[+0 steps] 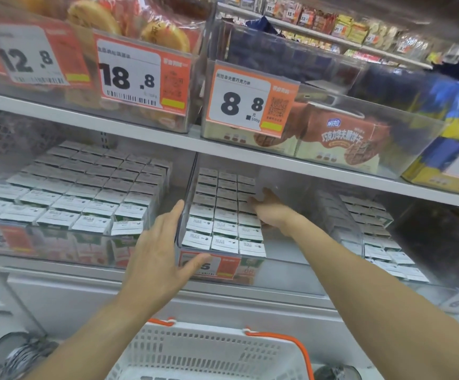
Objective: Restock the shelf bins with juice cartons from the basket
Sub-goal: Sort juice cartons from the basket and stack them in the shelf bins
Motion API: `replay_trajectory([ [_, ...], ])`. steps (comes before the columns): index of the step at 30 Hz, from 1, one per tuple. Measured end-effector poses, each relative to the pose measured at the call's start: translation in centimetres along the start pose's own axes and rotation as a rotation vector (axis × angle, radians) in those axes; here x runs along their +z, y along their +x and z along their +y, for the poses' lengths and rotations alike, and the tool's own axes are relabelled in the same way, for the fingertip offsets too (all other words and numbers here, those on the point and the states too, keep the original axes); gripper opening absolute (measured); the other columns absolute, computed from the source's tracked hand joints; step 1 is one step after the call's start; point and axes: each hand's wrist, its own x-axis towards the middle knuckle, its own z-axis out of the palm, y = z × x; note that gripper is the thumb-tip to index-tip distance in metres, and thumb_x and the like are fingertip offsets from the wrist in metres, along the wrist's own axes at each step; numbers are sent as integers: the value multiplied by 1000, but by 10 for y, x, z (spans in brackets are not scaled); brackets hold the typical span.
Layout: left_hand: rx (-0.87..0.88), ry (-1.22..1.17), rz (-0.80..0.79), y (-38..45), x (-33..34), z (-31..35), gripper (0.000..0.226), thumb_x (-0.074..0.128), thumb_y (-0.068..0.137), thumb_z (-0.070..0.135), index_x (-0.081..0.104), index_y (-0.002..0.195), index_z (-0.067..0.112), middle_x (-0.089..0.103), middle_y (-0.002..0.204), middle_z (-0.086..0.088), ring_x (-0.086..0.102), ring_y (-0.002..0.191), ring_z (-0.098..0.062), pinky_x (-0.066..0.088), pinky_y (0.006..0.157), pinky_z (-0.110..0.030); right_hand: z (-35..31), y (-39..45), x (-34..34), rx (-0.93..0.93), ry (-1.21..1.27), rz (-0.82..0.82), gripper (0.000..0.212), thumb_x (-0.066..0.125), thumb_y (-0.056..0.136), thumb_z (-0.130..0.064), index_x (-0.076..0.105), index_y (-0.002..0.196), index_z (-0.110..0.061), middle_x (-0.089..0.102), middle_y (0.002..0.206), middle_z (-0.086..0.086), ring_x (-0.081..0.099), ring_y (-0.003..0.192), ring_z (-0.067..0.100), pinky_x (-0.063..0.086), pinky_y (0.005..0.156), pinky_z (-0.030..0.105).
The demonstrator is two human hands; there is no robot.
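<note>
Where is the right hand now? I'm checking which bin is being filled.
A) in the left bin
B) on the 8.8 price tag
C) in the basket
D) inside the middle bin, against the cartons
D: the right hand reaches inside the middle bin, its fingers against the cartons there.

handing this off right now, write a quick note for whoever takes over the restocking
Left hand: open, fingers straight, resting on the front corner of the middle bin, no grip on anything.
Right hand: open, inside that bin, fingers against the right side of the juice cartons, apparently squaring the rows.
Basket: below the shelf, white with orange handles; only part of it shows and no cartons are visible in it.
Done: left bin looks full; the middle bin has three columns of cartons along its left side.
Left: the middle bin's right part looks unfilled; the right bin looks partly stocked.
</note>
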Motion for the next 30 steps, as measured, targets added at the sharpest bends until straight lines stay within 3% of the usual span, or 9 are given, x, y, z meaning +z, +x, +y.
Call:
replay_trajectory([
  [2, 8, 0, 7, 0, 0, 0, 103, 63, 75, 68, 14, 156, 29, 43, 142, 7, 48, 123, -23, 43, 97, -38, -5, 8, 2, -26, -37, 111, 65, 40, 105, -38, 8, 159, -21, 45, 148, 8, 64, 104, 26, 59, 86, 38],
  [7, 54, -8, 30, 0, 2, -5, 103, 62, 77, 69, 10, 156, 28, 42, 142, 8, 46, 124, -17, 40, 101, -35, -3, 26, 10, -134, -88, 96, 52, 40, 104, -34, 31, 154, -25, 44, 153, 1, 56, 117, 22, 45, 97, 30],
  [11, 67, -3, 27, 0, 2, -4, 103, 61, 78, 69, 8, 157, 28, 41, 143, 7, 46, 124, -18, 41, 100, -36, 3, 25, 6, -135, -81, 53, 58, 40, 104, -40, 22, 157, -27, 37, 158, 2, 51, 129, 26, 45, 99, 29],
  [14, 90, -26, 1, -1, -2, -5, 100, 63, 80, 64, 10, 156, 28, 38, 147, 8, 45, 128, -17, 41, 103, -34, 3, 11, 0, -87, -20, 24, 62, 41, 104, -45, 15, 158, -31, 34, 157, 0, 57, 113, 21, 56, 83, 31],
  [16, 103, -90, 6, -3, -9, -6, 91, 68, 83, 54, 18, 154, 27, 36, 148, 9, 38, 133, -12, 34, 107, -29, -1, -5, -3, -103, -146, 111, 63, 42, 104, -42, 16, 158, -23, 32, 158, 5, 54, 122, 27, 52, 94, 36],
  [18, 119, -134, 70, -6, -20, -11, 78, 71, 85, 44, 32, 149, 25, 41, 144, 7, 37, 134, -13, 31, 111, -31, -4, -34, 1, -229, -259, 224, 55, 49, 102, -33, 32, 150, -14, 47, 144, 14, 54, 123, 30, 46, 99, 32],
  [21, 102, -95, 214, -5, -40, -32, 64, 62, 81, 47, 48, 136, 18, 52, 131, 0, 45, 124, -22, 36, 106, -37, -7, -94, 21, -538, -274, 319, 35, 58, 97, -25, 54, 130, -16, 59, 119, 3, 57, 102, 12, 46, 90, 25],
  [26, 24, 47, 263, -13, -69, -69, 68, 55, 75, 58, 55, 126, 14, 56, 124, -7, 45, 121, -30, 30, 104, -40, -47, -161, 65, -790, -101, 242, 25, 62, 93, -15, 59, 118, -20, 57, 106, -6, 58, 94, 7, 52, 76, 16],
  [30, -59, 123, 248, -23, -78, -90, 69, 70, 71, 52, 58, 127, 14, 56, 132, -9, 43, 131, -35, 34, 105, -54, -94, -164, 110, -842, -137, 142, 28, 61, 94, -15, 57, 122, -19, 59, 110, -2, 59, 94, 7, 51, 83, 21],
])
